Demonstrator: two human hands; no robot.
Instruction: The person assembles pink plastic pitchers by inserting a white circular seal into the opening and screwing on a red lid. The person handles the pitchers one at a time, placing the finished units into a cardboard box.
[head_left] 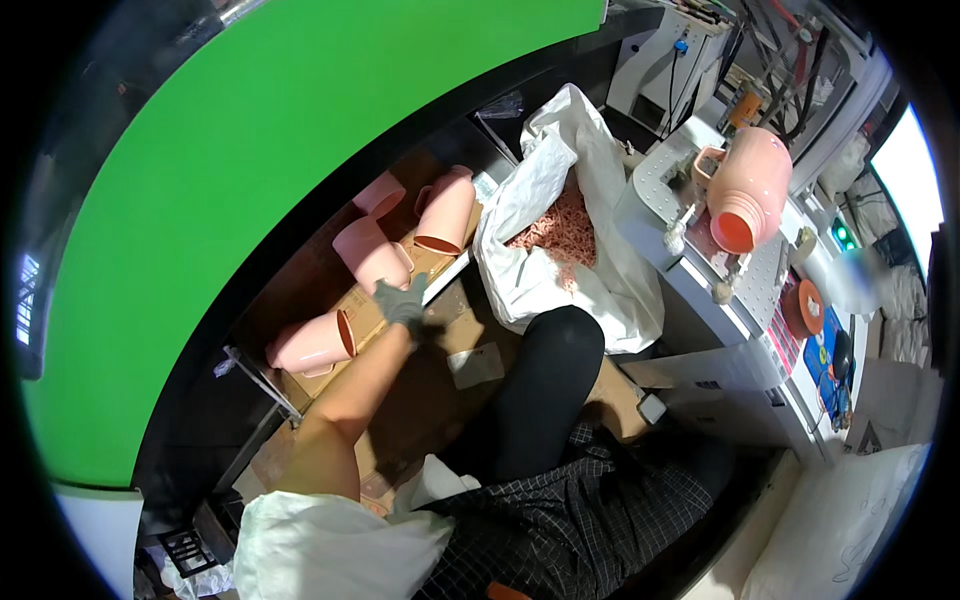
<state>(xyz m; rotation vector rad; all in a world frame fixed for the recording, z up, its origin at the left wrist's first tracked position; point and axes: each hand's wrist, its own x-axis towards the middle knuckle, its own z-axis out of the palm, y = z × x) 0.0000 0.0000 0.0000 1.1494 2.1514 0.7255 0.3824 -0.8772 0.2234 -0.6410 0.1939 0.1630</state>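
By the grey-gloved left hand (402,302), the near end of a pink jug (366,250) seems to be touched with fingers a little apart; whether they are clamped on it cannot be told, and the right hand is not seen. Since the jug is laid on the cardboard (358,302) between two others, it would probably be better gripped around its body than by its handle (403,256) alone. Care should be taken that the left jug (310,344) and the farther jug (447,208), near the white bag (612,310), are not knocked.
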